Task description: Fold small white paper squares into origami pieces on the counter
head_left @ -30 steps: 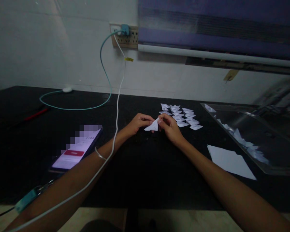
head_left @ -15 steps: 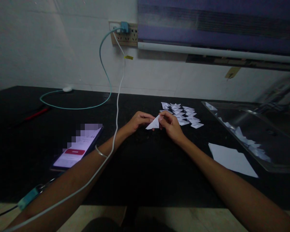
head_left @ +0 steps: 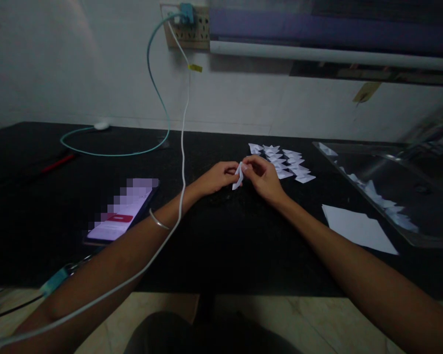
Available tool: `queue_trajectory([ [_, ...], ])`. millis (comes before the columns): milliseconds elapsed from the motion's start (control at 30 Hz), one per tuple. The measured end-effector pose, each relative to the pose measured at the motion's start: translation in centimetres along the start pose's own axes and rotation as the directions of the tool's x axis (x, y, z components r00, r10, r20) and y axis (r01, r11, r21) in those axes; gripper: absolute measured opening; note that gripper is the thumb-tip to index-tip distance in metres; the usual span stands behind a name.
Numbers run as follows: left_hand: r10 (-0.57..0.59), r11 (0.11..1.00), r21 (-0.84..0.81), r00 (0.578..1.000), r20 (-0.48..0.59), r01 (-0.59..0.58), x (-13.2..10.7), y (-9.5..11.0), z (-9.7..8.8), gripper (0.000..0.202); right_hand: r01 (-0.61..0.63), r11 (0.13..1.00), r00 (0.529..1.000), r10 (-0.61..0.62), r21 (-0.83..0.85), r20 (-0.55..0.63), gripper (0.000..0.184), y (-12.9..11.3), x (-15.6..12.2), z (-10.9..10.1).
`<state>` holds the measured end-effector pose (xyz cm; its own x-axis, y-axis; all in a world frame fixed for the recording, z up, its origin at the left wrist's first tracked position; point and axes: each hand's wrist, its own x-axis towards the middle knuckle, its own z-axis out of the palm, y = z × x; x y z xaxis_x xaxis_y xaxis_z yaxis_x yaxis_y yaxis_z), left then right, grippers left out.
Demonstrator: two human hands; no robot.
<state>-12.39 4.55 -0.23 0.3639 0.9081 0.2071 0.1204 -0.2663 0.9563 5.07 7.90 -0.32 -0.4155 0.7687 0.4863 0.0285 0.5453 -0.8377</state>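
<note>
Between my two hands is a small folded piece of white paper (head_left: 237,178), tilted and seen nearly edge-on. My left hand (head_left: 220,178) pinches its left side, thumb toward me. Fingers of my right hand (head_left: 261,176) close on its upper right part; some fingertips are hidden behind the paper. Just beyond my right hand, several folded white paper pieces (head_left: 298,167) lie in rows on the black countertop (head_left: 221,246). A stack of flat white paper sheets (head_left: 358,227) rests to the right of my right forearm.
A metal sink (head_left: 428,196) on the right has more folded papers (head_left: 386,204) along its near-left rim. On the left lies a lit phone (head_left: 120,216). A white cable (head_left: 182,147) hangs across my left forearm; a teal cable (head_left: 107,155) loops behind. A red-handled object (head_left: 57,163) lies far left.
The folded paper has turned from a broad triangle to a narrow, steeper shape, and my hands have shifted around it. The camera view has tilted slightly downward.
</note>
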Motion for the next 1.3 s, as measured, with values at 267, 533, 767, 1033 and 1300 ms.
queue_trajectory([
  [267,0.077,0.985,0.161,0.995,-0.055,-0.068,0.3,-0.3,-0.1,0.006,-0.03,0.989,0.998,0.022,-0.147,-0.052,0.027,-0.3,-0.5,0.4],
  [533,-0.031,0.999,0.006,0.998,-0.051,0.031,0.4,-1.2,-0.5,0.026,-0.005,0.973,0.995,-0.019,-0.23,-0.1,0.013,-0.5,-0.6,0.5],
  [767,-0.116,0.982,-0.159,0.991,-0.067,0.104,1.1,-1.2,-0.8,0.034,0.066,0.948,0.982,-0.118,-0.312,-0.15,0.01,-1.0,-0.8,0.3],
  [1033,-0.223,0.972,-0.075,0.975,0.021,0.224,1.9,-1.3,-0.4,0.081,0.22,0.934,0.944,-0.277,-0.28,-0.181,0.006,-1.4,-1.0,0.5],
  [1300,-0.094,0.994,-0.047,0.987,0.127,0.101,1.9,-1.9,-0.4,0.077,0.212,0.951,0.961,-0.244,-0.224,-0.126,0.004,-1.5,-1.1,0.8],
])
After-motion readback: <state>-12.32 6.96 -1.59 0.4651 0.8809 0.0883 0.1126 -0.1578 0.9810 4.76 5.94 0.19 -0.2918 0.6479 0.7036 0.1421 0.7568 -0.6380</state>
